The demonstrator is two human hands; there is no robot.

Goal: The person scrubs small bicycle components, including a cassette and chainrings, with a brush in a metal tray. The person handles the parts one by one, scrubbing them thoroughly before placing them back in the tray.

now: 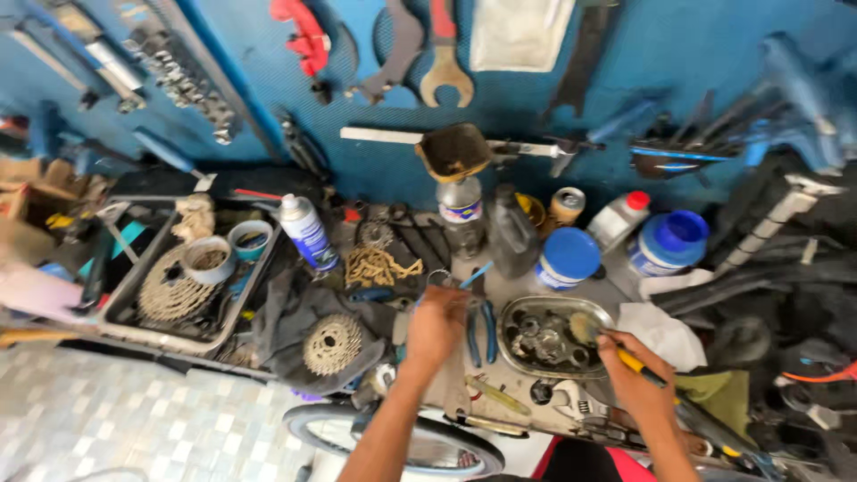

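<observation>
My left hand (435, 326) reaches over the cluttered workbench near a small metal ring (438, 278) and blue-handled pliers (483, 328); its fingers are curled, and whether they hold anything is hidden. My right hand (636, 375) grips a yellow-handled brush (600, 337), whose bristle head rests in an oval metal dish (511, 314) filled with dark, greasy small parts.
A sprocket cassette (332, 344) lies on a dark rag. A grey tray (134, 284) at left holds another cassette and tape rolls. A chain (379, 266), spray can (306, 232), bottles and blue-lidded tubs (569, 257) stand behind. Tools hang on the blue wall. A wheel rim (393, 442) sits below.
</observation>
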